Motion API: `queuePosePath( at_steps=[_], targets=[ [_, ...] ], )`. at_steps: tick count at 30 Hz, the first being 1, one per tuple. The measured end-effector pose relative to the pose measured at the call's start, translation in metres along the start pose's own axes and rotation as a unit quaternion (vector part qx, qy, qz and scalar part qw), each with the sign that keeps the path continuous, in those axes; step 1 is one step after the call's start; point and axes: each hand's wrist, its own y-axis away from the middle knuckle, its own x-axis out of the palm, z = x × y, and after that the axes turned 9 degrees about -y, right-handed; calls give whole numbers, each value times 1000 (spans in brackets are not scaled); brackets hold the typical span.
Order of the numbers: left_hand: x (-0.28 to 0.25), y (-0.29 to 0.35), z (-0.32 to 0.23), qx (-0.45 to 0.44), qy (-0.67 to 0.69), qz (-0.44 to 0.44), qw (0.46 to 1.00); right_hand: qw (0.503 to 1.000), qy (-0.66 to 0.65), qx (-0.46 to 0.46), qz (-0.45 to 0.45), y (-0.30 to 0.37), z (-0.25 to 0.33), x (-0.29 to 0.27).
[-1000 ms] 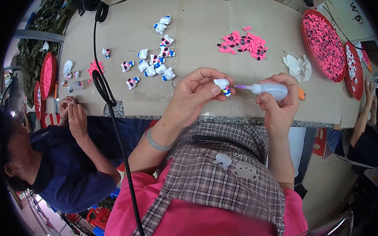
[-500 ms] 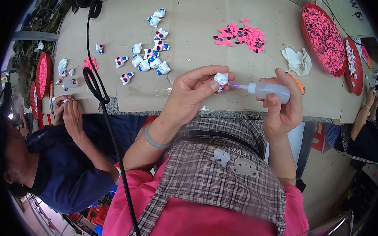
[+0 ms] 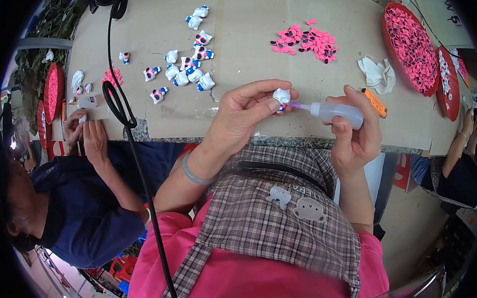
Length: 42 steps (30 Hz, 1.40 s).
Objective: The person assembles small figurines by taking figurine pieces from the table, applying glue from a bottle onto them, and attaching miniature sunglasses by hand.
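Note:
My left hand [image 3: 245, 114] pinches a small white cat figurine [image 3: 281, 96] with a blue and pink body between thumb and fingertips. In my right hand [image 3: 359, 127] lies a translucent squeeze bottle [image 3: 338, 114], held sideways. Its thin purple nozzle [image 3: 300, 106] points left, with the tip at the figurine's body; whether it touches I cannot tell. Beyond my left hand, several like cat figurines [image 3: 190, 65] stand and lie in a loose group. Farther off in the middle is a pile of small pink pieces with black ovals [image 3: 312, 41].
A red dish [image 3: 385, 22] heaped with pink-black pieces and a smaller red dish [image 3: 447, 107] stand at right. Near them lie a white cloth [image 3: 377, 75] and an orange box-like item [image 3: 375, 103]. A black cable [image 3: 144, 185] hangs at left, beside a co-worker's hands [image 3: 90, 134].
The nozzle and bottle have shifted slightly left, and the figurine slightly right. More of the orange item shows. The co-worker's hands at left have moved a little.

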Motion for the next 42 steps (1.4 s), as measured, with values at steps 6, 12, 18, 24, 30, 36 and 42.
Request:
queuePosePath(
  at_steps=[6,12,18,24,30,36,42],
  targets=[
    [1,-1,5,0,15,-2,1000,1000,3,-8,-2,1,-3,1],
    [0,-1,8,6,20,-3,1000,999,28,-31,-11,5,-6,1],
    [-1,-2,9,8,21,-9,1000,996,62,-65,-14,4,-6,2],
    [-2,-2,9,15,22,-16,1000,996,52,-61,-44,4,-7,5],
    [-3,-3,11,23,8,-34,999,995,66,-71,-31,2,-5,6],
    [-2,-4,10,11,22,-34,999,997,34,-54,-34,1,-8,10],
    [0,-4,11,-7,87,-5,996,995,-61,25,-73,4,-13,8]
  ],
)
